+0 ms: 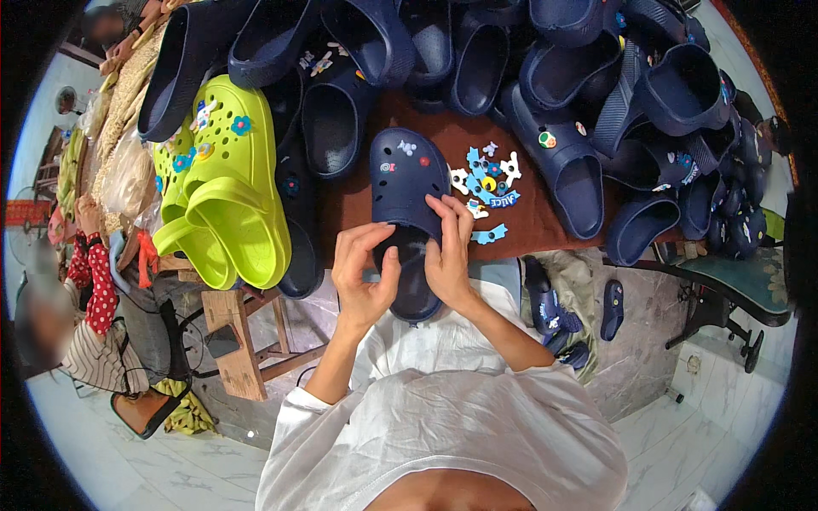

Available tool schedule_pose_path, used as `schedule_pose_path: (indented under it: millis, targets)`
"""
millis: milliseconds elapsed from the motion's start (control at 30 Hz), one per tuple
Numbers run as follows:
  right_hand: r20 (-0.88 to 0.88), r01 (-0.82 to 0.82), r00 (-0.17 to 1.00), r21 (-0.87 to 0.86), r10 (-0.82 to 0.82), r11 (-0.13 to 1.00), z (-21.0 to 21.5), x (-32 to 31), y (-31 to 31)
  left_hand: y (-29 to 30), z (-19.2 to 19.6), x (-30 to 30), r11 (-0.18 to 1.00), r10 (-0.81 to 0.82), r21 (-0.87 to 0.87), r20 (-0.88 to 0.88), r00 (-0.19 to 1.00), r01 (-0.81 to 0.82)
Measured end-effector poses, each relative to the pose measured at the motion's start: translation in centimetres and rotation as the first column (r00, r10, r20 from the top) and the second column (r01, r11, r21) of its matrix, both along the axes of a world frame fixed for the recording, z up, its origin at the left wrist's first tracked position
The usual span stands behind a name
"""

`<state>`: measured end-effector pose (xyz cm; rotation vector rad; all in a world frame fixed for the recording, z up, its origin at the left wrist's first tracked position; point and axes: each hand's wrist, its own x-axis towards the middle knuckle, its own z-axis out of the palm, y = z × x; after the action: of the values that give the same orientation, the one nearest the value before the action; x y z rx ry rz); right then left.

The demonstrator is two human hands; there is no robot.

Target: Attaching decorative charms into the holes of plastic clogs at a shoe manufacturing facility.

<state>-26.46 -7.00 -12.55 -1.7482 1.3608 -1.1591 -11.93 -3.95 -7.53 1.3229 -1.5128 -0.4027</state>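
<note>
Head view, navy clog (409, 187) at centre, toe toward 12 o'clock, heel toward 6, lying near the edge of a brown cloth (535, 209). I count three small charms (407, 148) on its toe.

Left hand (362, 271), at the clog's 8 o'clock: half open, thumb and forefinger well parted, forefinger tip at the upper's rear edge; I see nothing held.

Right hand (449, 255), at 4 o'clock: loosely curled, fingertips over the upper's side, thumb by the foot opening. I cannot tell whether it grips.

Loose charm pile (487, 186) at 3 o'clock, near the right fingers. Lime-green clogs (223, 157) at 9; more navy clogs (562, 162) from 10 round to 3.
</note>
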Motion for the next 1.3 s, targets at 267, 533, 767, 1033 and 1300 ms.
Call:
schedule_pose_path:
  millis: [267, 533, 767, 1033, 1300]
  targets:
    - [-0.263, -0.055, 0.964, -0.112, 0.023, 0.992, -1.4, -6.5, -0.4, 1.0, -0.4, -2.6, 0.993, 0.006, 0.116, -0.175, 0.985, 0.014]
    - [-0.658, -0.084, 0.753, -0.13, -0.022, 0.988, -2.7, -10.5, -3.9, 2.1, -4.4, -5.2, 0.892, 0.023, 0.383, -0.569, 0.822, 0.24]
    - [-0.595, -0.007, 0.798, -0.16, -0.091, 0.987, -2.7, -10.9, -6.8, -1.2, -3.2, -4.4, 0.856, 0.152, 0.396, -0.809, 0.568, 0.333]
    - [-0.59, -0.21, 0.804, -0.173, 0.07, 0.962, -1.3, -7.0, -6.4, -4.1, -3.0, -4.5, 0.826, 0.333, 0.43, -0.894, 0.299, 0.364]
    - [-0.633, -0.195, 0.774, -0.24, -0.001, 0.951, -1.5, -7.4, -7.8, -2.9, -2.6, -4.3, 0.793, 0.422, 0.516, -0.848, 0.319, 0.324]
